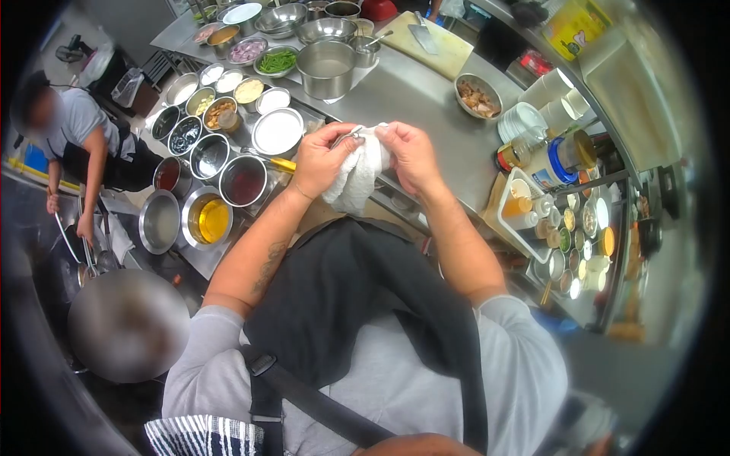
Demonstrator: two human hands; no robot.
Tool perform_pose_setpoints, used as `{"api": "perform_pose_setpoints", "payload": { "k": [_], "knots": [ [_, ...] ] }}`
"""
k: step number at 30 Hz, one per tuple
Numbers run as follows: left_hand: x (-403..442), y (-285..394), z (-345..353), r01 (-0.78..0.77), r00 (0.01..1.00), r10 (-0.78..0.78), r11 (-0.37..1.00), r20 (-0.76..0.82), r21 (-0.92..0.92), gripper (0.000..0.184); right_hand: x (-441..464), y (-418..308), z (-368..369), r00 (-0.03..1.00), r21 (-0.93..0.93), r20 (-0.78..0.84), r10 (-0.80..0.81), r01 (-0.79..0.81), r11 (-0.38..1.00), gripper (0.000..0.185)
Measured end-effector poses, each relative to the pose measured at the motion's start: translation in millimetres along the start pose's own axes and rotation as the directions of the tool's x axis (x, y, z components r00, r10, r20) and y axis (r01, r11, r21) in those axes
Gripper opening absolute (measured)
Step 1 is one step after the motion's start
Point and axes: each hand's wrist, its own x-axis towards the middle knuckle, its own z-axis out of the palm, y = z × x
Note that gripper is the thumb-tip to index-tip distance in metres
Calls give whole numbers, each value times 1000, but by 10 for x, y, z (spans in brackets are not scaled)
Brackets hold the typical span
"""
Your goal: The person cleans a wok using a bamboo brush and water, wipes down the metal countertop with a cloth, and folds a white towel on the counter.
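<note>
A white cloth (356, 178) hangs between my two hands in front of my chest, over the near edge of the steel counter (380, 87). My left hand (323, 158) pinches its upper left part, together with a small metal thing too small to make out. On the other side, my right hand (413, 156) grips the cloth's upper right end between thumb and fingers. A yellow handle (283, 163) lies just left of my left hand, near a white round container (277, 131).
Bowls of sauces and oil (214, 220) stand at the left. A co-worker (80, 137) is by a large wok (129, 325). A cleaver (423, 36) rests on a cutting board (449, 49). A meat bowl (478, 96) and a bottle tray (511, 216) are to the right.
</note>
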Motion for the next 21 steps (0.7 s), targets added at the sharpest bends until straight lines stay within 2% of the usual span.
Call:
{"api": "perform_pose_setpoints", "payload": {
  "k": [2,4,6,8,9,11,12,15,17,18,20,21],
  "knots": [
    [11,-32,-14,25,1000,-27,991,-11,-133,18,-47,-78,106,999,61,-9,38,-37,997,20],
    [-1,-33,-23,18,1000,-19,991,-8,-132,16,-74,-148,195,993,156,-58,104,-94,983,21],
    [9,-20,-38,9,1000,-9,991,-3,-131,15,-33,-83,136,991,121,-92,95,-84,989,22],
    [28,-6,-59,-212,977,204,958,65,194,18,-26,-61,137,988,86,-126,84,-74,994,23],
    [14,3,-47,-210,977,201,958,64,195,18,-33,-53,164,988,52,-146,54,-47,998,23],
    [-6,45,-10,-11,996,6,998,84,60,22,-48,-47,198,986,17,-163,23,-21,1000,24],
    [-13,49,-12,-9,997,4,998,81,61,22,-64,-40,208,986,-15,-164,18,-21,1000,24],
    [-21,79,-15,-26,999,22,995,38,101,27,-65,8,166,990,-46,-137,27,-33,998,23],
    [-43,131,26,-121,993,121,978,6,173,24,-45,82,117,993,-44,-113,39,-44,998,22],
    [-50,117,15,-120,993,120,978,8,174,24,-28,128,98,989,-1,-132,66,-67,998,22],
    [-45,100,-22,-277,961,247,892,127,358,19,-14,190,76,984,44,-152,93,-87,995,22],
    [-53,96,-17,-278,960,247,891,130,358,19,-12,210,67,982,40,-164,92,-86,995,22]
  ]
}}
